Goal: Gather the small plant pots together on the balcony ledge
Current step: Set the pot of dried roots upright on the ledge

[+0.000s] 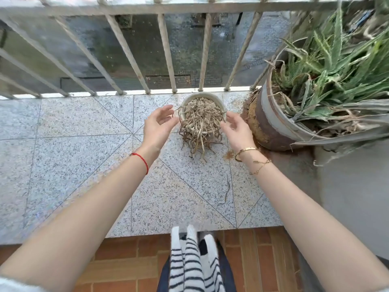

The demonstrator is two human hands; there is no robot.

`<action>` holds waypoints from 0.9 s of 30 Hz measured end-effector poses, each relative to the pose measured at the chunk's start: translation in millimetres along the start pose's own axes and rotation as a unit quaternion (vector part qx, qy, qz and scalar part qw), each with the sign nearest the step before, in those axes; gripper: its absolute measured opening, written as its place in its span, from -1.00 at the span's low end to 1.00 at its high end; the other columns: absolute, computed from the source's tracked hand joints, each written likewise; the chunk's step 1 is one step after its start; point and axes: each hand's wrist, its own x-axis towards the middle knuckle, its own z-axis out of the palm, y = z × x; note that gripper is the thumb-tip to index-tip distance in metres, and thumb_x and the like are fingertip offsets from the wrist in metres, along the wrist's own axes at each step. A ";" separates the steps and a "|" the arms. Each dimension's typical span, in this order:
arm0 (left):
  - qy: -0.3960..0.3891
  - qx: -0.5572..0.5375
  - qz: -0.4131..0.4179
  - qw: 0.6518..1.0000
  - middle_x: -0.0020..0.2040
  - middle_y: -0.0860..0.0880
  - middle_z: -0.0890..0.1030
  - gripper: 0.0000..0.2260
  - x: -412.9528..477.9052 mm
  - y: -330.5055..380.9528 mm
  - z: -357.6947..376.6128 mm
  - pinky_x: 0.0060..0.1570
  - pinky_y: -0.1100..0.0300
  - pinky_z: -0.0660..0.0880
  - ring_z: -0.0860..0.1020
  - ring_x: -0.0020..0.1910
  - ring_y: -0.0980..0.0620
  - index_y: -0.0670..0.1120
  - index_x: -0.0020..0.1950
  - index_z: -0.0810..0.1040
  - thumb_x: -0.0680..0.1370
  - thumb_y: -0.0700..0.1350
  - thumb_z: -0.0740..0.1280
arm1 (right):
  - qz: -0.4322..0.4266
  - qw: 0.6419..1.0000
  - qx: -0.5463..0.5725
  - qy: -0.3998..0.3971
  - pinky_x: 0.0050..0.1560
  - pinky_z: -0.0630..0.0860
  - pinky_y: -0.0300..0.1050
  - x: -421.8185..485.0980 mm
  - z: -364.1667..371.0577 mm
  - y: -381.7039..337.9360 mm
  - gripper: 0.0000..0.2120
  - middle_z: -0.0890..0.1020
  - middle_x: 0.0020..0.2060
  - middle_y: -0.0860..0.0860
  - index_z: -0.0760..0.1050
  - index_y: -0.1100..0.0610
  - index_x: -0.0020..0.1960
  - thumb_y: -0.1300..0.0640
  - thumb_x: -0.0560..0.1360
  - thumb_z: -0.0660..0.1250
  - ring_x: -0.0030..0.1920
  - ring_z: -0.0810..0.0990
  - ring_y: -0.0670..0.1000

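Note:
A small white pot (202, 95) of dried brown plant stems stands on the speckled granite ledge (84, 144), close to the railing. Dead strands spill over its near side. My left hand (159, 123) is open just left of the pot, fingers spread, a small gap from it. My right hand (236, 128) is open just right of the pot, fingertips at the dry strands. Neither hand grips the pot.
A large rusty pot (271, 127) with a green aloe plant stands right of the small pot, with spilled soil at its base. A metal railing (168, 60) runs along the ledge's far edge. A dry twig (226, 191) lies on the ledge. Brick floor is below.

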 end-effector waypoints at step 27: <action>0.042 0.140 0.165 0.975 0.35 0.21 0.50 -0.53 -364.2 128.4 -148.0 0.39 0.15 0.33 0.42 0.35 0.27 0.12 0.42 0.42 0.53 -0.04 0.41 | -0.202 0.969 -0.095 -0.109 0.41 0.36 0.02 -308.7 -112.5 -151.7 -0.51 0.46 0.36 -0.11 0.33 -0.03 0.42 0.00 0.51 0.31 0.33 0.42 -0.13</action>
